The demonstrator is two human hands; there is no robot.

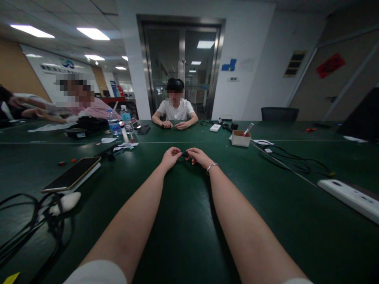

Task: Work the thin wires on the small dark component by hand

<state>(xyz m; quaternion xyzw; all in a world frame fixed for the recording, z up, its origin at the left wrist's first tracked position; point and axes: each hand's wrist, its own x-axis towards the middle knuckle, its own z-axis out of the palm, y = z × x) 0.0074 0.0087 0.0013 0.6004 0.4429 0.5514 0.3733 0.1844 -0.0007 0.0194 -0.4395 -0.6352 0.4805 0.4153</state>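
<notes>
Both my arms reach forward over the dark green table. My left hand pinches one end of a small black object, where a bit of light or metallic colour shows. The fingers of my right hand close on its other end, and a silver bracelet circles that wrist. The object is too small to make out in detail. It is held just above the tabletop, between the fingertips of my two hands.
At left are a phone, a white mouse, black cables and bottles. A small box, cables and a power strip are at right. A person sits opposite; others sit at left.
</notes>
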